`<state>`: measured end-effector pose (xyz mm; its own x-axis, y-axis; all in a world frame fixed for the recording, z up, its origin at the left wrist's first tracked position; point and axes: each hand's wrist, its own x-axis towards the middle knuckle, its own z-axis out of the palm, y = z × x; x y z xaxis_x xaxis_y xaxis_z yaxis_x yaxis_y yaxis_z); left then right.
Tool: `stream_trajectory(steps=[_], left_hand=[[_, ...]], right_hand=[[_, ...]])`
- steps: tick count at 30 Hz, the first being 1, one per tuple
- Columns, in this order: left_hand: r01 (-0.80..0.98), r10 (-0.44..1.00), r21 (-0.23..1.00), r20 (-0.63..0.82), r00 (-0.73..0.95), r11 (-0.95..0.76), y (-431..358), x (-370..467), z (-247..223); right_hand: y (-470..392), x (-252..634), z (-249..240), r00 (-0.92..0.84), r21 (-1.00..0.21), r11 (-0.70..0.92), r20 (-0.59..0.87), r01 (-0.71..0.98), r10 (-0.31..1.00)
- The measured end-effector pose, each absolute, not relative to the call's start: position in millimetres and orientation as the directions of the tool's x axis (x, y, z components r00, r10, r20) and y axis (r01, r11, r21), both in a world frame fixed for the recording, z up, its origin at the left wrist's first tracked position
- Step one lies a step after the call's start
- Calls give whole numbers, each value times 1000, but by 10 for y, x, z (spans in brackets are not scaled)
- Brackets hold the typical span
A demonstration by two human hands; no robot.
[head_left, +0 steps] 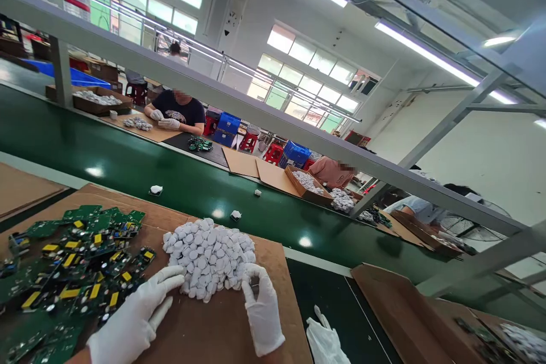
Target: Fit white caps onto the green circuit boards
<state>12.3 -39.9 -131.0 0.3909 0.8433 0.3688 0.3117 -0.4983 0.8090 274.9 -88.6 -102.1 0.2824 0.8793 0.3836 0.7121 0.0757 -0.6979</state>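
While I look through the head camera, the white pieces [209, 256] lie in a heap at the lower middle of the frame, upon the brown cardboard [205, 335]. The left hand [136, 310], in a white glove, touches the heap at its left edge; its thumb stands apart from the fingers, and I see nothing gripped there. The right hand [264, 313], gloved also, is at the right edge, with thumb and forefinger curved toward each other; whether a piece is pinched at their tips, I cannot tell. I judge each piece to be light and rather stiff, and perhaps a little slippery under the cloth of a glove, so I would take one by its rim, from the outer side of the heap, because a grasp in the middle could make the others slide. The circuit boards [89, 261] at the lower left are surely more fragile, with parts standing up, and they lie close beside the left forearm, in the way of a wide sweep. Beyond the heap runs the green belt [128, 165], and a grey beam [256, 108] crosses above it. A loose glove [326, 341] lies at the lower right.
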Motion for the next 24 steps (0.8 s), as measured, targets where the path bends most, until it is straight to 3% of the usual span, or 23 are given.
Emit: stream_trajectory(steps=[6,10,14,20,24], left_hand=[[412,792,703,368,486,-580,-399,122,-1272],[594,758,492,257,599,-636,-515,233,-1211],[648,691,262,127,712,-715,-568,285,-1036],[798,801,87,131,585,-597,-141,-19,-566],[851,851,43,81,520,-524,196,-78,-447]], right_hand=[[-913,2612,-959,289,-692,-4,297,722,910],[-846,2491,-918,289,-735,-9,255,678,923],[-821,2461,-825,274,-793,18,231,609,934],[-985,2619,-683,271,-881,24,171,473,947],[-1165,2649,-663,259,-931,-2,99,364,961]])
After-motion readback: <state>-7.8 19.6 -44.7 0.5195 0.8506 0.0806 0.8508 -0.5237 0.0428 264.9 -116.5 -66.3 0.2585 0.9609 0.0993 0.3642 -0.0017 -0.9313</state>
